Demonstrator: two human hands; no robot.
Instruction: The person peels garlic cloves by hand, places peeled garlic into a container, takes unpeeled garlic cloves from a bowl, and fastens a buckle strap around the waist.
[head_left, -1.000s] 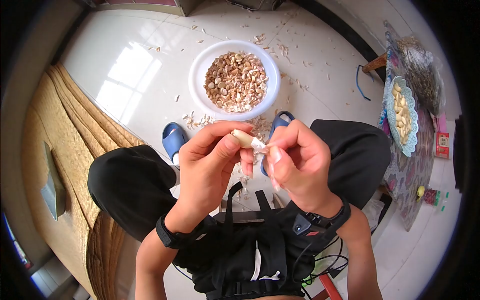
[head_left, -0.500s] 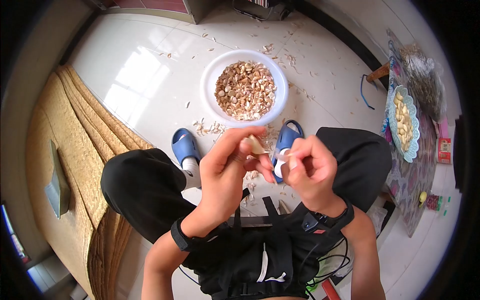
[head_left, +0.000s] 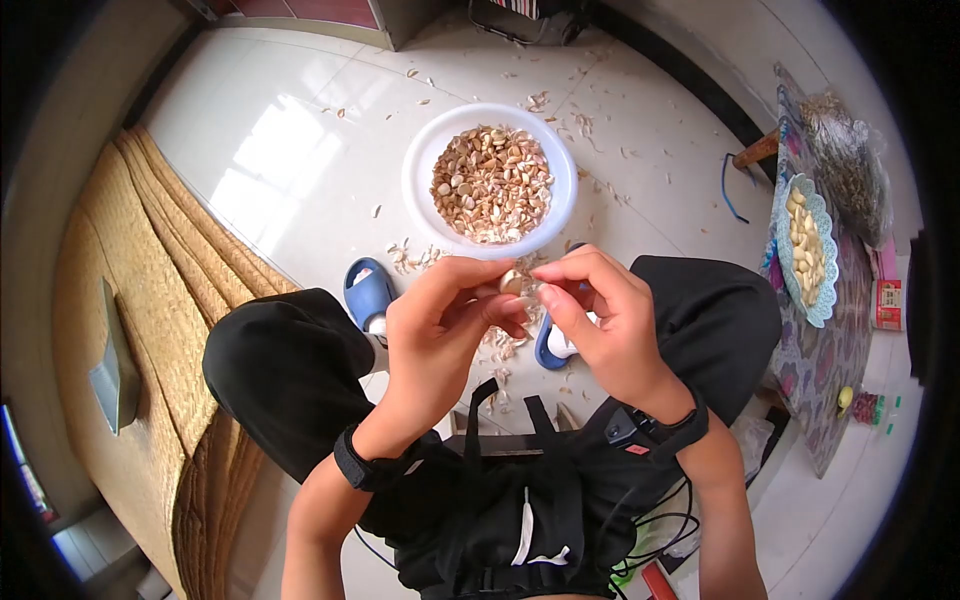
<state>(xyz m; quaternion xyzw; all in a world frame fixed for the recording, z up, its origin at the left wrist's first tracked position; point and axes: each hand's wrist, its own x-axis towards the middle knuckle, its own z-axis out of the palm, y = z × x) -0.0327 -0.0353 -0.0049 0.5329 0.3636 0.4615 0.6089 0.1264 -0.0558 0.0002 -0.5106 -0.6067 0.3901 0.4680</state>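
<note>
Between the thumb and fingers of my left hand (head_left: 440,320) is a garlic clove (head_left: 512,283), pale with some skin on it. My right hand (head_left: 605,315) is pinched at the clove's right side, its thumb and forefinger closed on what looks like a bit of garlic skin. Beyond both hands, a white basin (head_left: 420,200) on the floor holds many unpeeled garlic cloves (head_left: 490,180). At the right, a scalloped light-blue dish (head_left: 822,300) carries peeled cloves (head_left: 803,245).
Loose garlic skins (head_left: 410,257) litter the tiled floor around the basin and slippers (head_left: 369,292). Rolled woven mats (head_left: 150,300) lie at the left with a grey dustpan-like piece (head_left: 118,370). A patterned low table (head_left: 825,390) stands right, bearing a plastic bag (head_left: 850,160).
My right hand has come in from the right to meet the clove, and the gap between my hands has closed. The clove stays in my left hand, turned slightly.
</note>
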